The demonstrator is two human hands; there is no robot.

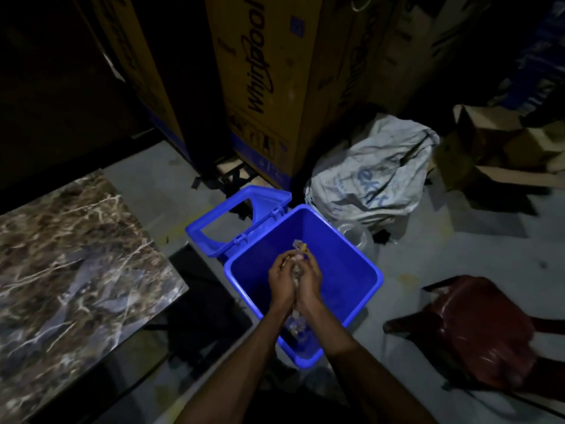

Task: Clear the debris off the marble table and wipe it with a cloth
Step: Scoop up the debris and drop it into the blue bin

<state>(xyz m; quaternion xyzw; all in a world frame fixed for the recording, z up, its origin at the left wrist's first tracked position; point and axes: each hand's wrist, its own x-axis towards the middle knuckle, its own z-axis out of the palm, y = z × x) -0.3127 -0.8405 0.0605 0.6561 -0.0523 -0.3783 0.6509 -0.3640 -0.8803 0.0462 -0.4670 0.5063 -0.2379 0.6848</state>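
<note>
Both my hands are cupped together over the open blue bin (360, 280). My left hand (281, 278) and my right hand (308, 278) hold a clump of debris (296, 272) between them, pale wrappers and scraps, with a piece sticking out above the fingers. More pale scraps (295, 327) show below my wrists inside the bin. The brown veined marble table (70, 264) lies to the left, its visible top bare. No cloth is in view.
The bin's lid (241, 218) hangs open at its far left. Tall cardboard boxes (263, 87) stand behind. A white sack (373, 175) slumps at the back right, a clear jar (356, 237) beside the bin, a dark red plastic chair (467, 328) at right.
</note>
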